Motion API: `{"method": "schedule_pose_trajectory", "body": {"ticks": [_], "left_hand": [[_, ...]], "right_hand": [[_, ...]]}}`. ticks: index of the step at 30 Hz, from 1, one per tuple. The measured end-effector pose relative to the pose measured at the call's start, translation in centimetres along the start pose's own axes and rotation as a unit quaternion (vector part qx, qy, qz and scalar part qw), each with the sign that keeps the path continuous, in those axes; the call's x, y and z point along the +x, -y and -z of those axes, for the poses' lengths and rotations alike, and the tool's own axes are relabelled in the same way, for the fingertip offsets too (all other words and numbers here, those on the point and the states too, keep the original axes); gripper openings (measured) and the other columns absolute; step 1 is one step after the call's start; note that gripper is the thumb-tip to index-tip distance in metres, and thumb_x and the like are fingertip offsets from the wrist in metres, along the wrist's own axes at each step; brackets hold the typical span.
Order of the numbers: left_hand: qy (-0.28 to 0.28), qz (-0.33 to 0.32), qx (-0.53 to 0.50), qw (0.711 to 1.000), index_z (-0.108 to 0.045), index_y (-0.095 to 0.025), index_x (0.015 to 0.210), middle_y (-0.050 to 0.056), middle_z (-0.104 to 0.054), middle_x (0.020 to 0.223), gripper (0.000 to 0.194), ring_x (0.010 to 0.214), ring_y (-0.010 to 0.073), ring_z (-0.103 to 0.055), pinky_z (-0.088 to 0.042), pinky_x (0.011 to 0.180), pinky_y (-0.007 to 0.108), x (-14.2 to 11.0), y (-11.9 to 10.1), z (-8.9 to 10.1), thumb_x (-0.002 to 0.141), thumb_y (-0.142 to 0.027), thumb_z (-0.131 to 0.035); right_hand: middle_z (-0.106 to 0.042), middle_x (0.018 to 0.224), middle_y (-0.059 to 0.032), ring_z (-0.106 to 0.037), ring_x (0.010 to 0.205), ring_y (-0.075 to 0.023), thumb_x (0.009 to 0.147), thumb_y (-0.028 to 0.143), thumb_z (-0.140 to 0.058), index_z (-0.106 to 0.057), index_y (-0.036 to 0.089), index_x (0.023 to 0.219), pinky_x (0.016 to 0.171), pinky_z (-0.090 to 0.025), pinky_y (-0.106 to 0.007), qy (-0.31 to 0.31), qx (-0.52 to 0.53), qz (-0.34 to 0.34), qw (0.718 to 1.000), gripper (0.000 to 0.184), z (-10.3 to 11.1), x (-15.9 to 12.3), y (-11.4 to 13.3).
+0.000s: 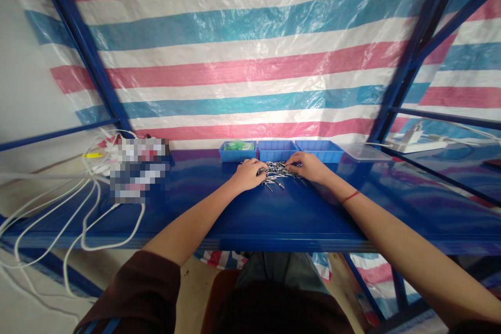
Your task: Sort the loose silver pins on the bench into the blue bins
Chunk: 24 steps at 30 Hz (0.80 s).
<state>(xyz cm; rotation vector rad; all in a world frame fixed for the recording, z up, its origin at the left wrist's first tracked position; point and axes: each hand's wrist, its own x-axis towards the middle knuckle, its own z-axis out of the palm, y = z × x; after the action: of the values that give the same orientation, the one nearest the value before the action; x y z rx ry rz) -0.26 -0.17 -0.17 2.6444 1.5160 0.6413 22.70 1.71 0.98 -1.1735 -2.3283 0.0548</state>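
Observation:
A loose pile of thin silver metal rivets lies on the blue tabletop, in front of the blue bins. My left hand rests at the pile's left side, its fingers curled in against the rivets. From the right, my right hand reaches to the pile with thumb and fingertips pinched together at its edge. Single pieces are too small to make out in either grip. Behind the hands stand a middle blue bin and a right blue bin. The left blue bin holds green and clear plastic-looking packets.
On the left of the blue table are white cables and a blurred-out bundle. A clear plastic lid lies right of the bins. Further right sits a white power strip. Blue frame posts and a striped sheet enclose the back.

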Motion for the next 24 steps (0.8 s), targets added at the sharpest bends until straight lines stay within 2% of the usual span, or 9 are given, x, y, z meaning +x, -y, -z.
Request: {"method": "schedule_pose_trajectory", "body": {"ticks": [3, 8, 12, 15, 18, 24], "left_hand": [[-0.018, -0.011, -0.014, 1.000, -0.061, -0.024, 0.106, 0.005, -0.058, 0.111, 0.030, 0.106, 0.0243, -0.050, -0.040, 0.092, 0.039, 0.0, 0.0, -0.1, 0.081, -0.034, -0.048], [-0.054, -0.058, -0.058, 0.995, -0.062, -0.020, 0.104, 0.007, -0.062, 0.107, 0.030, 0.101, 0.0229, -0.054, -0.040, 0.092, 0.037, 0.1, -0.4, -0.2, 0.081, -0.036, -0.051], [-0.066, -0.080, -0.138, 0.985, -0.063, -0.017, 0.097, 0.006, -0.065, 0.098, 0.026, 0.094, 0.0197, -0.058, -0.042, 0.087, 0.031, 0.2, -1.2, -0.3, 0.081, -0.035, -0.053], [-0.067, -0.071, -0.200, 0.975, -0.062, -0.016, 0.088, 0.003, -0.066, 0.088, 0.024, 0.083, 0.0160, -0.060, -0.044, 0.078, 0.026, 0.1, -1.8, -0.2, 0.084, -0.035, -0.048], [-0.075, -0.065, -0.236, 0.967, -0.059, -0.016, 0.086, 0.001, -0.065, 0.083, 0.025, 0.079, 0.0143, -0.060, -0.044, 0.073, 0.023, 0.0, -2.2, -0.1, 0.086, -0.036, -0.044], [-0.075, -0.064, -0.264, 0.960, -0.057, -0.016, 0.087, 0.001, -0.065, 0.085, 0.023, 0.080, 0.0140, -0.060, -0.044, 0.074, 0.024, 0.0, -2.3, -0.4, 0.084, -0.036, -0.046]], "right_hand": [[-0.070, 0.091, -0.0067, -0.063, 0.081, -0.0205, 0.079, 0.024, -0.054, -0.071, 0.017, 0.086, 0.073, -0.046, -0.031, -0.031, 0.042, -0.029, 0.998, 0.020, 0.3, -0.1, 0.7], [-0.071, 0.087, -0.0064, -0.063, 0.077, -0.0202, 0.077, 0.031, -0.057, -0.071, 0.017, 0.080, 0.072, -0.047, -0.032, -0.043, 0.148, -0.064, 0.986, 0.020, 0.3, -0.1, 2.0], [-0.070, 0.083, -0.0071, -0.063, 0.077, -0.0196, 0.073, 0.040, -0.062, -0.069, 0.014, 0.079, 0.073, -0.048, -0.033, -0.055, 0.287, -0.060, 0.954, 0.027, -0.3, 0.0, 3.1], [-0.070, 0.086, -0.0074, -0.062, 0.078, -0.0191, 0.069, 0.043, -0.065, -0.068, 0.014, 0.082, 0.075, -0.048, -0.033, -0.057, 0.359, -0.057, 0.930, 0.032, -0.5, 0.0, 3.9], [-0.069, 0.086, -0.0074, -0.062, 0.077, -0.0186, 0.066, 0.044, -0.067, -0.068, 0.013, 0.081, 0.075, -0.048, -0.034, -0.062, 0.392, -0.061, 0.916, 0.034, -0.5, -0.1, 4.3], [-0.069, 0.080, -0.0060, -0.062, 0.075, -0.0176, 0.067, 0.042, -0.067, -0.066, 0.015, 0.079, 0.074, -0.048, -0.034, -0.061, 0.397, -0.030, 0.915, 0.030, -0.3, -0.1, 4.5]]}}
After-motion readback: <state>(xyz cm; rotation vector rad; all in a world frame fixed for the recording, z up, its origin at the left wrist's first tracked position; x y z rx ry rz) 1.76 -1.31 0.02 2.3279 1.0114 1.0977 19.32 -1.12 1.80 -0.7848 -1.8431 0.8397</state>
